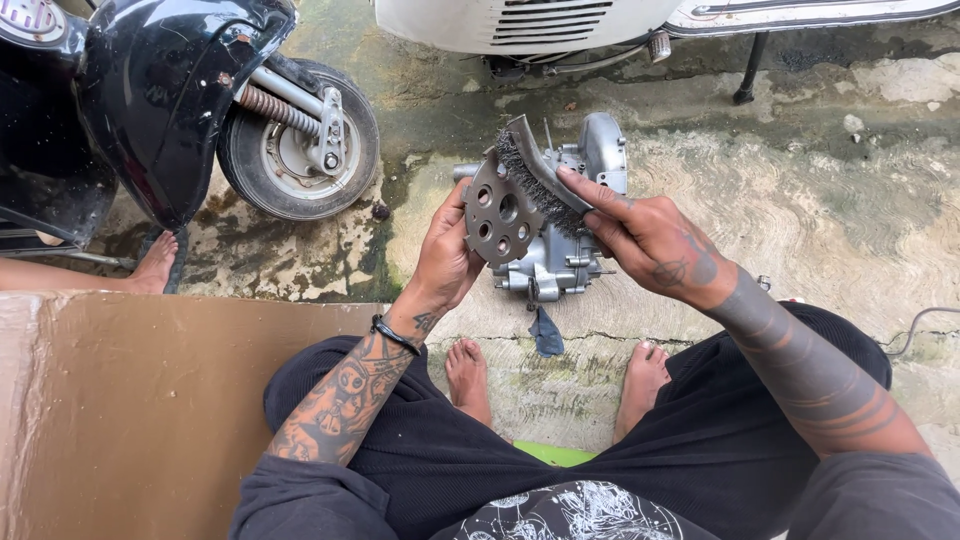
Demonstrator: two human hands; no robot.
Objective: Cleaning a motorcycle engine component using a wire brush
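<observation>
I see left hand gripping round grey metal plate with holes, frame middle | right hand clutching wire brush | plate looks stiff, heavy; I'd hold its rim

Perforated metal disc in left hand, wire brush on it in right hand, engine casing behind, scooter wheel left.

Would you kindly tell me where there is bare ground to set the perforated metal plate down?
Bare concrete lies right of the grey engine casing, below the white scooter. The brown cardboard sheet on the left is bare too. It is crowded between the bare feet, where a dark rag lies, and near the black scooter's wheel.
</observation>
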